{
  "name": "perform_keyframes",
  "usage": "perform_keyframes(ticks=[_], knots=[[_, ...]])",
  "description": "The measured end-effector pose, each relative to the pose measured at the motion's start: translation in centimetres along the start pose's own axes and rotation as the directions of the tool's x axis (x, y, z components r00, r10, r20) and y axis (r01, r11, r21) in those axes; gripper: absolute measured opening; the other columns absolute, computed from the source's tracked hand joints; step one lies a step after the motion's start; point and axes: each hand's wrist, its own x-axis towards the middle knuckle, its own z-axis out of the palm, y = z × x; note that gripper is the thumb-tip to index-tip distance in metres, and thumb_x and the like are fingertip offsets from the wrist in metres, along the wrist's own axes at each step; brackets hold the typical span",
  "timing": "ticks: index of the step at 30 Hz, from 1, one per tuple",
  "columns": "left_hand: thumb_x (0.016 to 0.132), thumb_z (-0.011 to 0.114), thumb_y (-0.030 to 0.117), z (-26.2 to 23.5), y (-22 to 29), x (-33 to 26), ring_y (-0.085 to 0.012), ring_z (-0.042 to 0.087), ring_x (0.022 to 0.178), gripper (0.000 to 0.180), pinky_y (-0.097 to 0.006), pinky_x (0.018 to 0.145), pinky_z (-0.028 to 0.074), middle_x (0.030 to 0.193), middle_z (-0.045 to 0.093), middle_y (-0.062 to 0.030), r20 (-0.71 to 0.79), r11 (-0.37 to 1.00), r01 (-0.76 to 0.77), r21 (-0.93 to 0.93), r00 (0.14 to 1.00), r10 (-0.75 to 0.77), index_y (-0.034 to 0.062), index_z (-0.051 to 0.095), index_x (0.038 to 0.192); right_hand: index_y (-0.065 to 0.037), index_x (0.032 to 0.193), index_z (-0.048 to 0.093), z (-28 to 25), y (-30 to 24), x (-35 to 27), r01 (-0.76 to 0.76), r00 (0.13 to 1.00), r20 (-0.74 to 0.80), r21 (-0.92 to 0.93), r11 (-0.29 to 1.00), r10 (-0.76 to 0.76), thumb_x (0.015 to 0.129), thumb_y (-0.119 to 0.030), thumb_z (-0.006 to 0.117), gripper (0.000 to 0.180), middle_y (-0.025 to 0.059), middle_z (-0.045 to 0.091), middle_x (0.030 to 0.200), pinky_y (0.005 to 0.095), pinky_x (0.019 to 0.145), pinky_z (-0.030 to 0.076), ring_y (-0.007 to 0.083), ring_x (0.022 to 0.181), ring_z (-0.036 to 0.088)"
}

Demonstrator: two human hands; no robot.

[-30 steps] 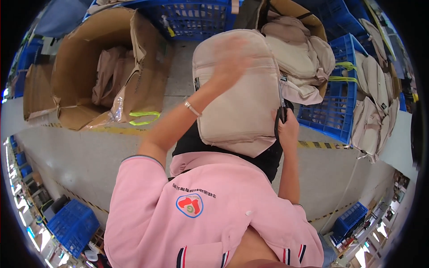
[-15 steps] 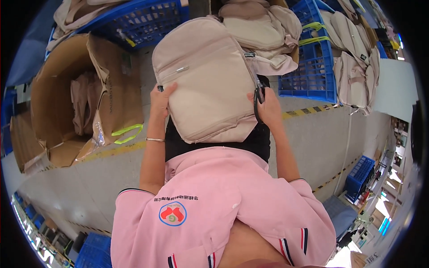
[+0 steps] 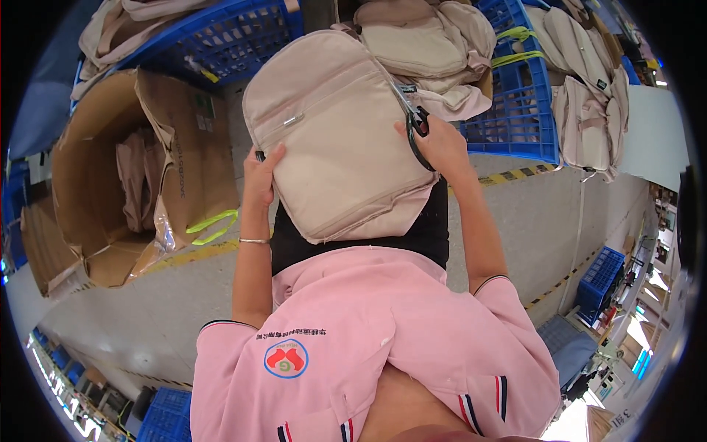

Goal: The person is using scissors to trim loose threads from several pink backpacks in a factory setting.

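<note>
A beige backpack [image 3: 335, 132] is held in front of me, above my lap, its zipped front facing up. My left hand [image 3: 259, 177] grips its left edge. My right hand [image 3: 438, 144] holds its right edge together with a pair of black-handled scissors [image 3: 416, 125], the blades lying along the bag's side. My pink shirt and black trousers fill the lower part of the view.
An open cardboard box [image 3: 125, 169] with beige bags inside stands on the floor at the left. A blue crate [image 3: 515, 110] with more beige backpacks is at the upper right; another blue crate [image 3: 213, 37] is at the top left. Yellow-black tape marks the grey floor.
The backpack has come down from overhead and turned in my hands. My left hand moved from its top to its left edge; the right hand keeps the scissors.
</note>
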Motion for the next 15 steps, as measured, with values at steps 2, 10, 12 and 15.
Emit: perform_keyframes(ticks=[2,10,12,15], knots=[[0.084,0.078,0.011,-0.1,0.0,0.1,-0.0192,0.067,0.098,0.05,-0.033,0.087,0.055,0.116,0.067,-0.0126,0.002,1.0,-0.002,0.0,1.0,0.002,-0.0039,0.056,0.126,0.003,0.09,0.066,0.2,0.1,0.2,-0.001,1.0,0.002,-0.006,1.0,0.001,0.082,-0.073,0.06,0.077,0.0229,0.069,0.086,0.047,0.077,0.051,0.0405,0.086,0.068],[0.085,0.077,0.01,0.0,0.4,-0.2,-0.0186,0.067,0.097,0.046,-0.032,0.086,0.055,0.114,0.068,-0.0117,0.005,0.999,0.002,-0.033,1.0,-0.002,-0.0024,0.058,0.125,0.002,0.084,0.067,1.4,0.7,0.8,0.046,0.997,-0.066,-0.018,0.999,-0.047,0.081,-0.073,0.062,0.075,0.0234,0.069,0.08,0.048,0.072,0.052,0.0421,0.08,0.067],[0.086,0.076,0.009,0.1,0.4,-0.4,-0.0185,0.067,0.097,0.045,-0.032,0.085,0.055,0.115,0.068,-0.0113,0.014,0.999,-0.018,-0.044,1.0,0.019,-0.0022,0.058,0.125,0.002,0.084,0.067,1.4,0.8,0.6,0.037,0.997,-0.061,-0.005,0.999,-0.037,0.081,-0.072,0.062,0.075,0.0234,0.069,0.08,0.0483,0.072,0.052,0.0421,0.08,0.067],[0.086,0.077,0.009,0.6,0.6,-0.8,-0.0184,0.067,0.098,0.045,-0.032,0.086,0.055,0.115,0.068,-0.0109,0.023,0.998,-0.032,-0.058,0.999,0.033,-0.0021,0.058,0.125,0.003,0.083,0.067,1.4,1.2,0.7,0.028,0.997,-0.068,0.005,1.0,-0.027,0.081,-0.072,0.063,0.075,0.0234,0.068,0.08,0.0485,0.072,0.051,0.0421,0.08,0.067]])
